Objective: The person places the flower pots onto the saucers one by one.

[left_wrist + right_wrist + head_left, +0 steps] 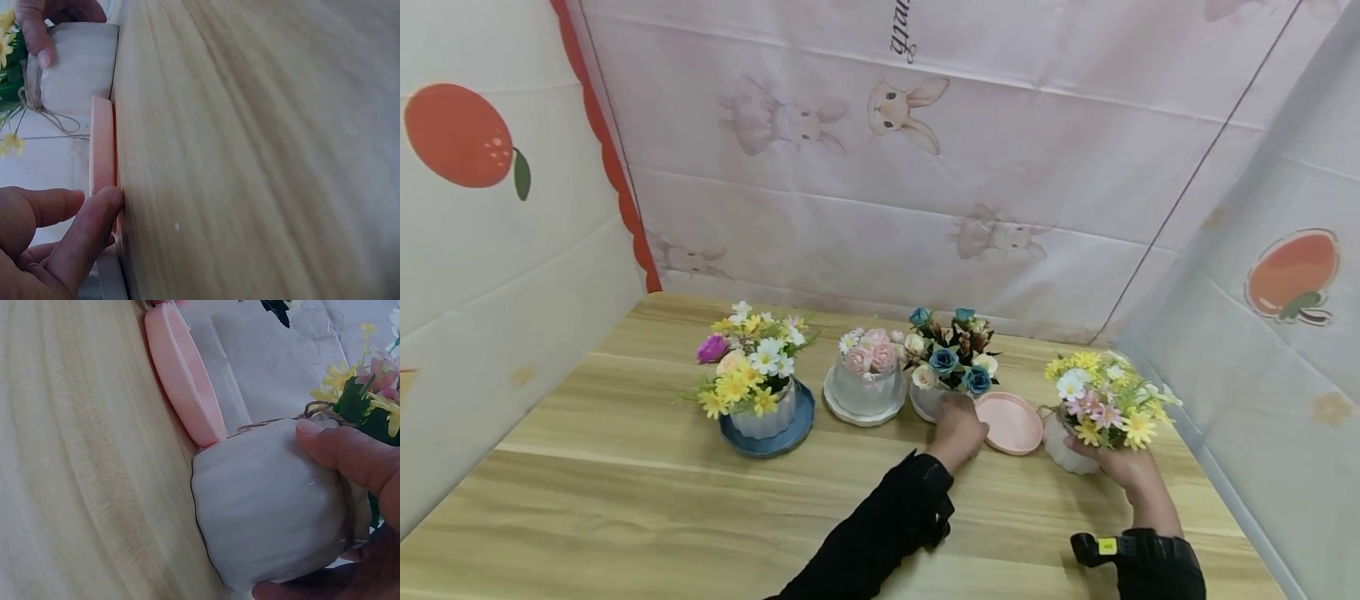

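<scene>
My left hand (958, 429) is at the near left edge of a round pink saucer (1011, 423) lying on the table. In the left wrist view its thumb and fingers (94, 215) pinch the saucer's rim close to the wood. My right hand (1123, 467) grips a white ribbed pot (269, 500) with twine round its neck, thumb on one side and fingers on the other. Yellow, white and pink flowers (1105, 404) fill this pot. It stands just right of the pink saucer, its base close to the saucer's edge.
Left of my left hand, a pot of blue and cream roses (951, 358) stands on a pale saucer. Beyond it are a white pot of pink roses (872, 387) on a white saucer and a mixed bouquet pot (766, 417) on a blue saucer (805, 417). Printed cloth walls (880, 192) enclose the table.
</scene>
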### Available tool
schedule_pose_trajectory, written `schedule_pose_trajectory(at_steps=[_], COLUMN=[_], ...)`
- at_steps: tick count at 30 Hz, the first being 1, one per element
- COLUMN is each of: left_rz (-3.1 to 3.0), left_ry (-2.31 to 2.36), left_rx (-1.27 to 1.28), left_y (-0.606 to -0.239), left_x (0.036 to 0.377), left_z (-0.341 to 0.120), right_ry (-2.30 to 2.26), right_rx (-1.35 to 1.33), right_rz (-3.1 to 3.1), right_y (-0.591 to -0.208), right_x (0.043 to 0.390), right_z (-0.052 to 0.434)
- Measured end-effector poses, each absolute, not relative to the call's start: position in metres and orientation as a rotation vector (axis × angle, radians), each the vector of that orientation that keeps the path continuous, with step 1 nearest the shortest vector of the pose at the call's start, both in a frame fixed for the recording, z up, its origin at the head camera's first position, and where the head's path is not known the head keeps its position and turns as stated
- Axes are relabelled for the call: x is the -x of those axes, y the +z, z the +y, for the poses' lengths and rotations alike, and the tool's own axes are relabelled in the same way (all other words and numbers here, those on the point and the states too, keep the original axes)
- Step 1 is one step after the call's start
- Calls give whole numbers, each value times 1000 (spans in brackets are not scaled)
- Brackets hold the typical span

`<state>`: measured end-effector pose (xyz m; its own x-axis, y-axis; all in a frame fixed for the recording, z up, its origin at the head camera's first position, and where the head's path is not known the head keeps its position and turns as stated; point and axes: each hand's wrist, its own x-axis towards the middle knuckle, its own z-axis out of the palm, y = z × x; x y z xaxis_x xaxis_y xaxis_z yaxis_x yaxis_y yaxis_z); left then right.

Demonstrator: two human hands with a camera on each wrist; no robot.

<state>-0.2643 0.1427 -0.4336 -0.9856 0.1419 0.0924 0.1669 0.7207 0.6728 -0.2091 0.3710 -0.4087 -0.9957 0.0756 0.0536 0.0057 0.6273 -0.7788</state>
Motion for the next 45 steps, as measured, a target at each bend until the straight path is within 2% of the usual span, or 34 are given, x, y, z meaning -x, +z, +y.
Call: schedule_pose_trajectory(at_steps=[18, 30, 45], left_rz=[-2875, -2832, -2843], left_ry=[-818, -1071, -1158], left_rx=[311, 170, 200], left_y=[-437, -436, -437], left_x=[264, 263, 263], left_z=[149, 154, 153], right_ry=[1300, 1338, 1335], right_rx=[106, 194, 155], right_rz=[-2752, -2742, -2653], right_y=[-407, -407, -410], right_x=[210, 208, 205], right_z=[367, 368, 370])
